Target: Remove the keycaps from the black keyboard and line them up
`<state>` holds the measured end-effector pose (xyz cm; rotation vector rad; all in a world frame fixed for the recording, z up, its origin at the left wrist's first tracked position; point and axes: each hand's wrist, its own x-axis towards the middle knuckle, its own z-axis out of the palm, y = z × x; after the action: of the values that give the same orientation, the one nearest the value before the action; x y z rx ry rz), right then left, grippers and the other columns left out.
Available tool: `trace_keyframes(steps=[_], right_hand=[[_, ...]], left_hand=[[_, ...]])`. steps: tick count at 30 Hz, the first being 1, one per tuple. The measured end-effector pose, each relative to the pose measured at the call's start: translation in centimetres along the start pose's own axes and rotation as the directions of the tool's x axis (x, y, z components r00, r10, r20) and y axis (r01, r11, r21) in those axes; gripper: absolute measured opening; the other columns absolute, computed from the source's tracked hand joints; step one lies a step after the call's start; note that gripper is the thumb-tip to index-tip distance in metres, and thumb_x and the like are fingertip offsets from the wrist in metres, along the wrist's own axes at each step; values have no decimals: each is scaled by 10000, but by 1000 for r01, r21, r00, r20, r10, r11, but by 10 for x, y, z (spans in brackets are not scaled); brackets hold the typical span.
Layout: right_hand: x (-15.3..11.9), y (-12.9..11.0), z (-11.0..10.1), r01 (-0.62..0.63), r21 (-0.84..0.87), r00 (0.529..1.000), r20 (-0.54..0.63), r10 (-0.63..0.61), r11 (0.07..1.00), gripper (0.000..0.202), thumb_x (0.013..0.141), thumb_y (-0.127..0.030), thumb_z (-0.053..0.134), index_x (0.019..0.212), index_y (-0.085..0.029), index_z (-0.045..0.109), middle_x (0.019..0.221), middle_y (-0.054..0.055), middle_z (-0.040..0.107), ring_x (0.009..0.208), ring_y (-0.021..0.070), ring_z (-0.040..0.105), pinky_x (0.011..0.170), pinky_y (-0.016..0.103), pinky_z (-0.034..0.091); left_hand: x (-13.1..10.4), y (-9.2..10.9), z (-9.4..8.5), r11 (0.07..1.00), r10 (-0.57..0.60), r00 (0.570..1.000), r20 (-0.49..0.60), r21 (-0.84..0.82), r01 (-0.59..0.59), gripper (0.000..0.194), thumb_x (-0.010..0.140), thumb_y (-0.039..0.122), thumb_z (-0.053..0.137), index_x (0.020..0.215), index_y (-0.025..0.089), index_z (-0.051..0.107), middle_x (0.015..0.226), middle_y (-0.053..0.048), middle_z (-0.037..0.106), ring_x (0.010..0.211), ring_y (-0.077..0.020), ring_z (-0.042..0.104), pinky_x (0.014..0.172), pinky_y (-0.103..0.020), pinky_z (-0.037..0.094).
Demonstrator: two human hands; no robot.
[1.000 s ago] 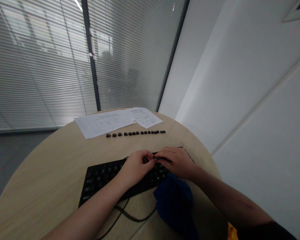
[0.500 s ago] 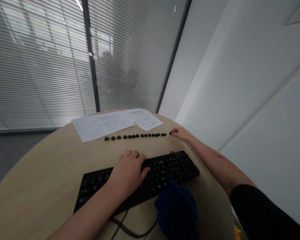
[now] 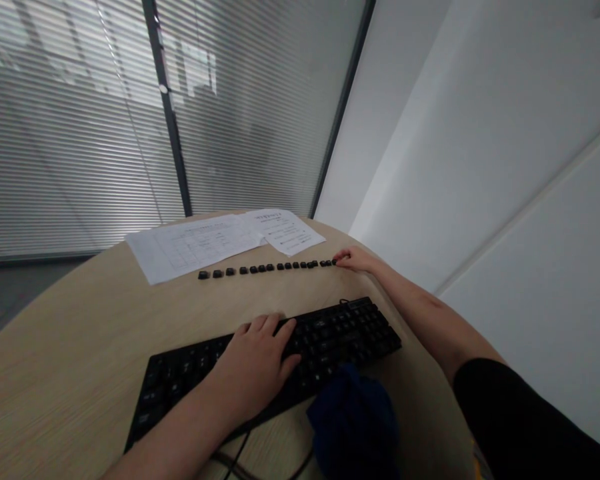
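My left hand (image 3: 260, 360) rests palm down on the black keyboard (image 3: 330, 340), its fingers spread near the upper edge. Beyond the keyboard, several small black keycaps (image 3: 243, 271) lie in a long row across the table. At the row's right end, my right hand (image 3: 353, 259) pinches a keycap (image 3: 335, 262) between its fingertips, close beside the last ones in the row. Part of the keyboard is hidden under my left hand and forearm.
Printed paper sheets (image 3: 195, 243) lie behind the row on the round wooden table (image 3: 80, 320). A dark blue cloth (image 3: 353, 423) sits against the keyboard's near edge, beside a black cable (image 3: 230, 463). A glass partition with blinds and a white wall stand beyond.
My right hand has moved left with the keycap, closing the gap to the row. The view has shifted slightly. My left hand remains on the keyboard.
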<state>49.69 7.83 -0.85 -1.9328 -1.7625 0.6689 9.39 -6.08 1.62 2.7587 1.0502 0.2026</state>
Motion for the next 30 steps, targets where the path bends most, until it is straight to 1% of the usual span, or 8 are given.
trace_keyframes(steps=[10,13,16,19,20,24,27,30], right_hand=[[-2,-3,-5,3,177,999,-38,4,984,307,715,-122,814,1018,-100,770,933,110,783,717,138,648,696,243,532],[-11,-5,-24,13,233,986,-164,26,972,238,836,-264,754,1001,-93,750,916,119,767,649,121,596,660,249,518],[-30,-10,-49,41,314,943,-325,66,949,408,978,-475,548,1039,-104,704,914,134,734,666,137,590,620,252,508],[-65,-17,-65,97,438,902,-418,107,894,523,997,-604,395,1032,-155,661,820,91,684,696,155,616,647,263,543],[-79,-21,-67,139,540,893,-431,131,830,531,994,-620,370,1000,-171,653,760,67,654,667,157,610,647,275,553],[-137,-47,-50,82,765,962,-228,151,639,517,983,-637,342,916,-202,615,493,-41,424,405,128,406,475,281,489],[-169,-75,-32,44,837,990,-108,86,545,373,933,-588,529,953,-224,606,558,-28,528,439,139,495,466,283,495],[-190,-104,-19,33,834,999,-29,-16,551,331,799,-450,778,997,-235,625,754,14,678,556,146,621,520,283,544]], left_hand=[[-1,-1,3,1000,12,1000,-7,5,-12,551,964,468,505,1455,222,550,1433,-156,583,1286,-368,543,1059,-547,437],[-1,0,2,1000,9,1000,10,7,-9,557,968,469,498,1463,217,542,1450,-156,570,1289,-364,543,1066,-545,433],[-2,1,-2,1000,15,1000,27,12,-15,561,975,462,490,1467,196,538,1467,-161,560,1303,-368,535,1068,-548,433],[0,0,-4,999,33,999,33,26,-34,568,983,463,478,1472,179,530,1478,-170,551,1310,-375,531,1063,-547,438],[2,0,-4,999,37,999,34,29,-38,569,985,463,475,1473,176,529,1479,-173,550,1311,-376,532,1063,-545,439],[7,11,1,999,41,999,23,14,-41,568,987,470,471,1466,170,533,1460,-182,565,1301,-375,546,1067,-546,434],[4,24,-5,999,39,999,5,-11,-39,565,982,465,486,1460,168,533,1470,-185,557,1339,-373,522,1102,-534,400],[-7,13,-33,997,35,999,-22,-66,-36,615,969,490,500,1483,153,507,1499,-187,534,1355,-356,513,1142,-498,356]])
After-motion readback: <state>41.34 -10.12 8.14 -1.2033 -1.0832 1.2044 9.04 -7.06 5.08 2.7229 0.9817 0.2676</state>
